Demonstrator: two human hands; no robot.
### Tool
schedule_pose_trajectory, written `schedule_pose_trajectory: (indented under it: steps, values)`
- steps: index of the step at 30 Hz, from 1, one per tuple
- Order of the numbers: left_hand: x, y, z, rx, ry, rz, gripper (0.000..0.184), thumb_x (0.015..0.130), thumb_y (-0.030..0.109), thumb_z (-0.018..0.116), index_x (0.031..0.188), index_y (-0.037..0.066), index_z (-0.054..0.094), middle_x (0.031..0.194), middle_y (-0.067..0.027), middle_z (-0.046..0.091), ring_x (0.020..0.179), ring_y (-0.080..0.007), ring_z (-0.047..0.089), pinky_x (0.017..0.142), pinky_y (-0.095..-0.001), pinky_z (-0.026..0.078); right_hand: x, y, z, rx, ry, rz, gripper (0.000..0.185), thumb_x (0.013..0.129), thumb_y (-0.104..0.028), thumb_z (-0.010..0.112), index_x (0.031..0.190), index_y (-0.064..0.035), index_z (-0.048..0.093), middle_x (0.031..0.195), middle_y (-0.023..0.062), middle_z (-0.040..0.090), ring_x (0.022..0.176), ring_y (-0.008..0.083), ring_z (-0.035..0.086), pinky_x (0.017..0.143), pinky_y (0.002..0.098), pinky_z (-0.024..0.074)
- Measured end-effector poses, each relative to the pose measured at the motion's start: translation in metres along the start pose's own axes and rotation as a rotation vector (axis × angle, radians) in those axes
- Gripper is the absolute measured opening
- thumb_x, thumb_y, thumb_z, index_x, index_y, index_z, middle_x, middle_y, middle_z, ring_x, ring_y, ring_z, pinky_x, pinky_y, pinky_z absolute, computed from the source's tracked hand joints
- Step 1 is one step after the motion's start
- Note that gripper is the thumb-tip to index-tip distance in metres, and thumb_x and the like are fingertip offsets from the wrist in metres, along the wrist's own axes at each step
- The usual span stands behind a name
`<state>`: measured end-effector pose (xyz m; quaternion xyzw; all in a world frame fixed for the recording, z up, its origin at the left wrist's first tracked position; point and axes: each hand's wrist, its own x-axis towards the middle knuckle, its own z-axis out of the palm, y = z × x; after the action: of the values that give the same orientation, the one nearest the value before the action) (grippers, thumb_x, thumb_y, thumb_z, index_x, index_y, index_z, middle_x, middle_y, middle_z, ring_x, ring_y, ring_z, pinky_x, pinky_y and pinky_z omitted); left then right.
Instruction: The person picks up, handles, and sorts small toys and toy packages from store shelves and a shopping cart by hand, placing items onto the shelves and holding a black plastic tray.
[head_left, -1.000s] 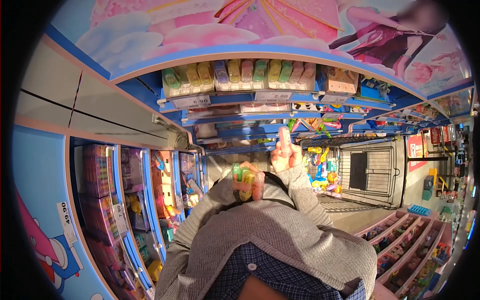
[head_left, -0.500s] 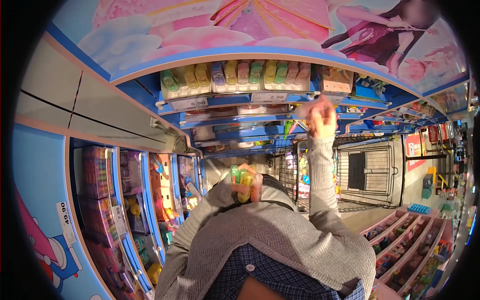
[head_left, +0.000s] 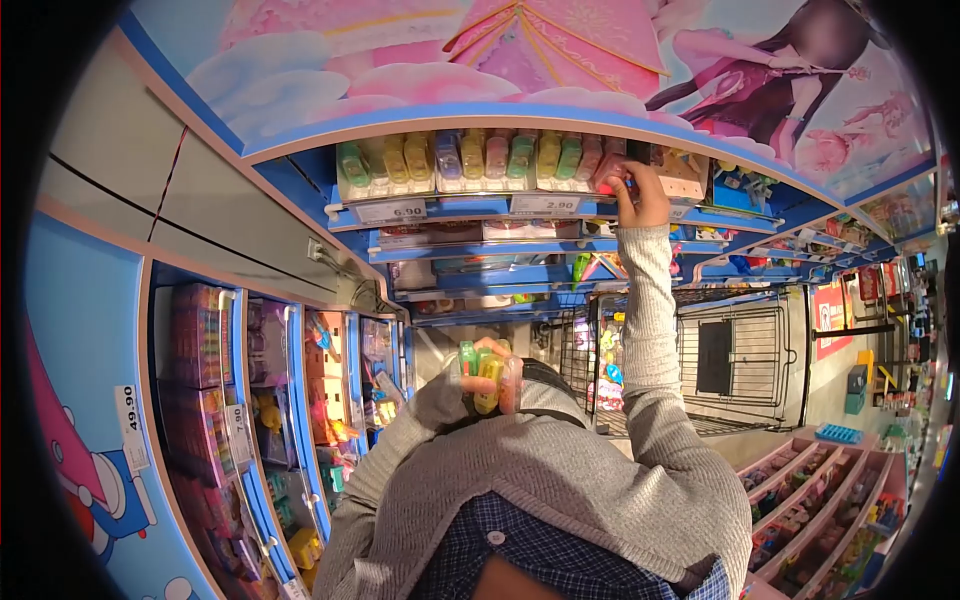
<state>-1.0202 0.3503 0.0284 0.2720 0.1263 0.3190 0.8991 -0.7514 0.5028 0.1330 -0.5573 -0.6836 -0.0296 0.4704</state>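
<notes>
My left hand (head_left: 482,384) is held close to my body with its fingers wrapped round several small translucent plastic containers, among them a green one (head_left: 467,354), a yellow one (head_left: 487,397) and a pink one (head_left: 512,385). Up at the top shelf, my right hand (head_left: 643,195) grips a pink plastic container (head_left: 610,174) at the right end of a row, between thumb and fingers. More containers of this kind stand upright along the row, such as a purple one (head_left: 448,157) and a green one (head_left: 521,157). What they contain cannot be made out.
Price labels (head_left: 543,204) line the shelf's front edge. Lower shelves (head_left: 480,245) hold other goods. A black wire shopping cart (head_left: 735,350) stands to the right, beyond my forearm. Toy shelves (head_left: 240,400) rise at the left, and a pink divided display (head_left: 815,500) sits at the lower right.
My right hand has moved up from in front of the shelf edge and closed on the pink container. My left hand keeps its containers near my body.
</notes>
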Motion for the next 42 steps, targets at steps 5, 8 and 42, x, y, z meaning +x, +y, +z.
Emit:
schedule_pose_trajectory:
  steps: [5, 8, 42]
  values:
    - [-0.003, 0.000, 0.003, 0.002, 0.024, 0.021, 0.041, 0.068, 0.009, 0.063, 0.104, 0.006, 0.042, 0.094, -0.0132, 0.051, 0.091, -0.0278, 0.053, 0.079, -0.0411, 0.043, 0.001, 0.001, 0.002, -0.024, 0.036, 0.007, 0.017, 0.072, -0.011, 0.061, 0.085, -0.0016, 0.055, 0.075, 0.0117, 0.051, 0.066, 0.0265, 0.051, 0.061, 0.0312, 0.0412]
    - [-0.002, -0.001, 0.003, -0.021, -0.011, 0.038, 0.042, 0.069, 0.010, 0.064, 0.104, 0.007, 0.042, 0.095, -0.0128, 0.051, 0.091, -0.0268, 0.053, 0.079, -0.0404, 0.043, 0.001, 0.005, 0.004, 0.006, 0.035, 0.064, 0.016, 0.071, -0.011, 0.062, 0.082, -0.0015, 0.055, 0.073, 0.0118, 0.050, 0.065, 0.0262, 0.050, 0.059, 0.0311, 0.0402]
    - [-0.002, 0.029, 0.034, 0.124, 0.244, -0.168, 0.039, 0.068, 0.013, 0.064, 0.100, 0.005, 0.044, 0.091, -0.0066, 0.052, 0.080, -0.0125, 0.053, 0.071, -0.0250, 0.043, -0.127, -0.111, -0.022, 0.577, -1.149, 0.539, 0.051, 0.057, -0.020, 0.074, 0.090, -0.0061, 0.038, 0.057, 0.0041, 0.050, 0.052, 0.0125, 0.051, 0.048, 0.0253, 0.0418]
